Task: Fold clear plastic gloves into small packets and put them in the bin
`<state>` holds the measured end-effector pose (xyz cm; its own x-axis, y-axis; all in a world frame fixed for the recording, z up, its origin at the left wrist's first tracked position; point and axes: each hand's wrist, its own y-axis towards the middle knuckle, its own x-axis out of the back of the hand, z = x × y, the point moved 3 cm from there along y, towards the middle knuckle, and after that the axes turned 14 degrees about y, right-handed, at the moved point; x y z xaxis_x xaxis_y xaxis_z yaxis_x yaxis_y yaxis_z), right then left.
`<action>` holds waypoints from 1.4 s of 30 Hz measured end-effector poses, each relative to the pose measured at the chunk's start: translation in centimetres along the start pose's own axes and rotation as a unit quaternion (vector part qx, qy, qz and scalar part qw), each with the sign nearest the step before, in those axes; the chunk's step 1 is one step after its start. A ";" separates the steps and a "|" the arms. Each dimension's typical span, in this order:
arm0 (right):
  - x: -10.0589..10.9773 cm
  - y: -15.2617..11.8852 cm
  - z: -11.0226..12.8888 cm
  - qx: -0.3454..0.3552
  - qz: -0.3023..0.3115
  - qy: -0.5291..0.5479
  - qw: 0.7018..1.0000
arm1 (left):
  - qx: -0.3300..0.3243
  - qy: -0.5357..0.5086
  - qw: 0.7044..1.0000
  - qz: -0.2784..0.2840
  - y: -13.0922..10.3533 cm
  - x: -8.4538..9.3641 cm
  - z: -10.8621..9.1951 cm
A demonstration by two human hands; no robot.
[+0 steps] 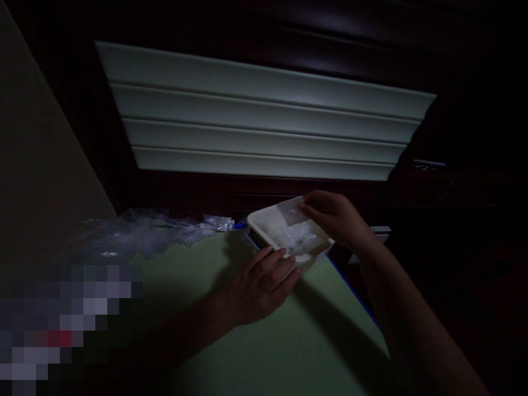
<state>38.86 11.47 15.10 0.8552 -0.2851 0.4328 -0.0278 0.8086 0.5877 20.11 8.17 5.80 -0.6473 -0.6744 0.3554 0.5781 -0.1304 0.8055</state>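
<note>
A white plastic container with rounded corners sits above the pale green surface, its open top tilted toward me. My left hand grips its near side, the fingertips resting along the rim. Over the far right corner of the container, my right hand has thumb and fingers pinched together on a translucent plastic bag. More crumpled clear plastic lies inside the container. Dim light hides the finer contents, and the left thumb does not show.
Crumpled clear plastic wrapping lies along the back left of the green tabletop. Behind stands a dark wooden panel with pale slats. A blue edge runs down the tabletop's right side. The lower left corner is pixelated.
</note>
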 end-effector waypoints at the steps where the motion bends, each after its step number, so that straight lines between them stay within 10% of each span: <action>1: 0.0 0.3 -0.6 -0.007 0.009 -0.002 1.000 | 0.002 0.003 1.000 0.000 0.0 -0.5 0.0; 12: -0.3 3.9 -5.6 -0.140 0.144 -0.055 0.978 | 0.026 -0.033 0.999 0.019 -1.3 -2.5 -0.4; 25: -4.3 5.0 -9.7 -0.354 0.302 -0.121 0.877 | -0.009 -0.002 0.995 0.098 -1.7 -2.2 -0.1; 42: -5.3 5.2 -9.2 -0.243 0.363 -0.235 0.869 | 0.000 0.012 0.995 0.095 -2.0 -2.6 -0.4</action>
<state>38.91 21.87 9.57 0.3958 0.3040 0.8666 -0.1518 0.9523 -0.2647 20.85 9.90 3.03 -0.5145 -0.7037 0.4900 0.6885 0.0015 0.7252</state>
